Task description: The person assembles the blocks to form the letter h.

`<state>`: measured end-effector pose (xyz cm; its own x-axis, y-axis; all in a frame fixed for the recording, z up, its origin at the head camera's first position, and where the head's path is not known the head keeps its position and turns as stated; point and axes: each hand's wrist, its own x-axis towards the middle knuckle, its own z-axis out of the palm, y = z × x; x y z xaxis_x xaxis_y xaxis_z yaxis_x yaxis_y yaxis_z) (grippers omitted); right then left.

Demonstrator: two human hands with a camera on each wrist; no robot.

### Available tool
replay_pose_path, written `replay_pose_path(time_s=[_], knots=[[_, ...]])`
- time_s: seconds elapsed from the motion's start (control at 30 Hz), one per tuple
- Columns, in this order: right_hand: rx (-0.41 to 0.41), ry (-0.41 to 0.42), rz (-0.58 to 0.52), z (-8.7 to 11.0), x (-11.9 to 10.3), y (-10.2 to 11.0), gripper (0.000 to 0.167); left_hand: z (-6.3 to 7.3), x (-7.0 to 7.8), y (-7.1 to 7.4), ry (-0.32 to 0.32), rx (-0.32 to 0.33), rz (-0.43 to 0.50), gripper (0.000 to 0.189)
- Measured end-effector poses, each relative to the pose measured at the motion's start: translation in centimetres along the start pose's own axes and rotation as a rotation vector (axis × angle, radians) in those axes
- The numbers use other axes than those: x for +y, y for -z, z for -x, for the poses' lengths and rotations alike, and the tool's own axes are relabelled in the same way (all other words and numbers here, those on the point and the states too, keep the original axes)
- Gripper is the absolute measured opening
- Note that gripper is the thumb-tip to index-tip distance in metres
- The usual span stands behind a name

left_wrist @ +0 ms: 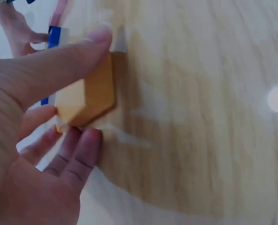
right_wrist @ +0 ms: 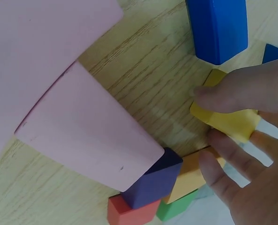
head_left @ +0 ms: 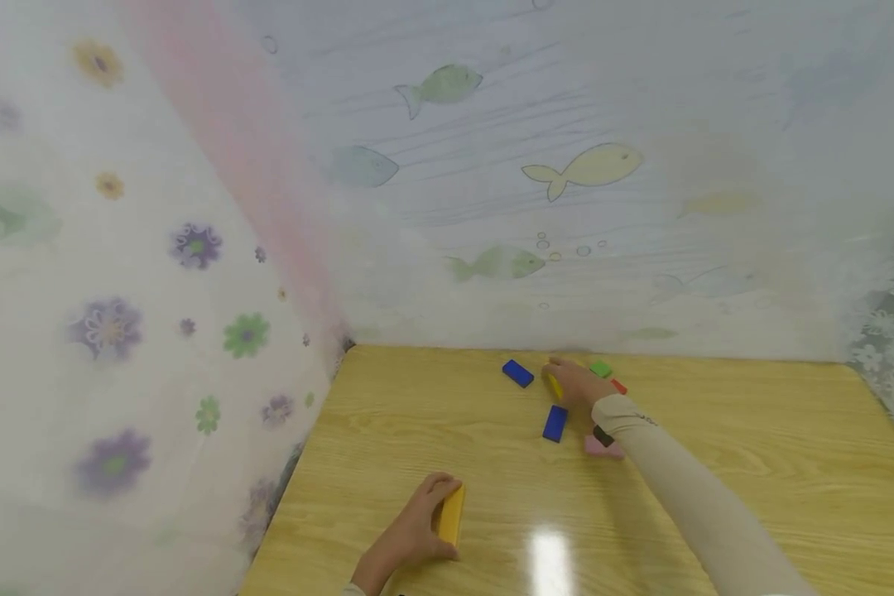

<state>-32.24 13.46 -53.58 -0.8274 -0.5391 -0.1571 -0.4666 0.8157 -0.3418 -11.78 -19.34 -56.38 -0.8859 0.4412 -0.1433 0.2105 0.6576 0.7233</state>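
Near the front of the wooden table, my left hand grips an orange-yellow block between thumb and fingers. In the left wrist view the thumb lies over one end of that block, with fingertips at its other end. Farther back, my right hand pinches a yellow block. From the right wrist, the thumb crosses the top of the yellow block and fingers are at its far side. Two blue blocks, one to its left and one just in front, lie close to this hand.
A green block and a red block lie beyond the right wrist. Pink blocks, a purple block and an orange block show in the right wrist view. Patterned cloth hangs behind the table.
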Motion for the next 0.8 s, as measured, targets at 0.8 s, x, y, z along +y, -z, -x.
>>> replay_pose_path(time_s=[0.8], knots=[[0.136, 0.139, -0.025, 0.8, 1.0, 2.6, 0.069, 0.5, -2.2, -0.4, -0.116, 0.051, 0.045, 0.080]])
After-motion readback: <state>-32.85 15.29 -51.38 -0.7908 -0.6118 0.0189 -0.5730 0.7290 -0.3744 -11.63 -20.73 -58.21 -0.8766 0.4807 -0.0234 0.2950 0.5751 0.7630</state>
